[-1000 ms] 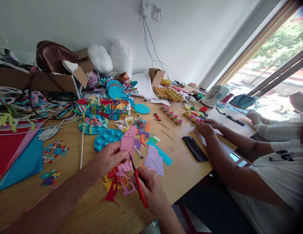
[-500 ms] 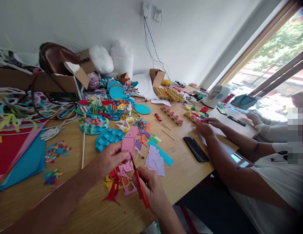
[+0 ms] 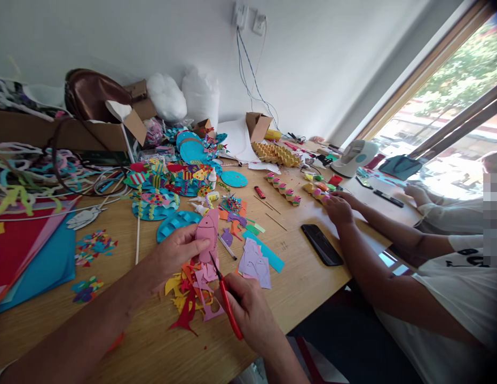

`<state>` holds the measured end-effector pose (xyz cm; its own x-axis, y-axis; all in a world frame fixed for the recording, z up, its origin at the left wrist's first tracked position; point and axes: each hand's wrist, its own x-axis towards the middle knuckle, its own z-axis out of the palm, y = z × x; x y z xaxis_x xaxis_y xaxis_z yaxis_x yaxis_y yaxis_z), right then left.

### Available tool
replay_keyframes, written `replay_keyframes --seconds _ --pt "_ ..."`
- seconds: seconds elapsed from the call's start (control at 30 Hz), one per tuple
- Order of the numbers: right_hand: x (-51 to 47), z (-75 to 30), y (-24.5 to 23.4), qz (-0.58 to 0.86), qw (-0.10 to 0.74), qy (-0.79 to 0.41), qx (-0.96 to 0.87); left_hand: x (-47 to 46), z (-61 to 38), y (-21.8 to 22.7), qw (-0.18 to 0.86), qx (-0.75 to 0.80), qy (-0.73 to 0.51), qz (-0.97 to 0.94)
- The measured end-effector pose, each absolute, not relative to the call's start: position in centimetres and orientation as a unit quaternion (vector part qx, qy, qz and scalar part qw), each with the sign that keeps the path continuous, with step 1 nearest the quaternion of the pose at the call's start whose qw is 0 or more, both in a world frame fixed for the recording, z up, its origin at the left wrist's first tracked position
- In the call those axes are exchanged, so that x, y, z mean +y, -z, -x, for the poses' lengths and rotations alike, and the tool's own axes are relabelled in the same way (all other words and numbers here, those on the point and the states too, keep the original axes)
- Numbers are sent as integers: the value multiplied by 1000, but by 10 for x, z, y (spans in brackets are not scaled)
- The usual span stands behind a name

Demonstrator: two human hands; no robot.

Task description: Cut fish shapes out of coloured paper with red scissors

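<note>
Between the thumb and fingers of my left hand is a piece of pink paper with a fish outline drawn on it. My right hand grips red-handled scissors, whose blades point up at the lower edge of the pink paper. Below both hands lies a heap of paper scraps in red, yellow, orange and pink. Purple paper pieces with drawn outlines rest to the right, beside a pen.
A black phone lies near the table's right edge. Another person's hands work on colourful egg-carton strips there. Blue decorated plates stand behind my left hand, and coloured sheets lie at the left.
My left hand has shifted slightly left with the pink paper, which is turned a little. The scissor blades have swung slightly left, and my right hand has hardly moved.
</note>
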<state>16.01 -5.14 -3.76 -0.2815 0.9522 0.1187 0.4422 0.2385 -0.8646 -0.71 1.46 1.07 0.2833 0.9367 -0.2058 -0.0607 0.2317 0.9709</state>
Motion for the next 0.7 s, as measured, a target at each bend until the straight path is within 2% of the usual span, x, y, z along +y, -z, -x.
replay_keyframes --seconds 0.2,0.43,0.7 --pt "-50 -160 35 488 356 -430 -671 10 2 -7 696 410 -416 -417" --pt "-52 -147 40 435 443 -568 -540 0 -9 -4 658 421 -489 -387" --pt "-53 -136 47 410 489 -599 -483 -9 -26 4 621 423 -567 -336"
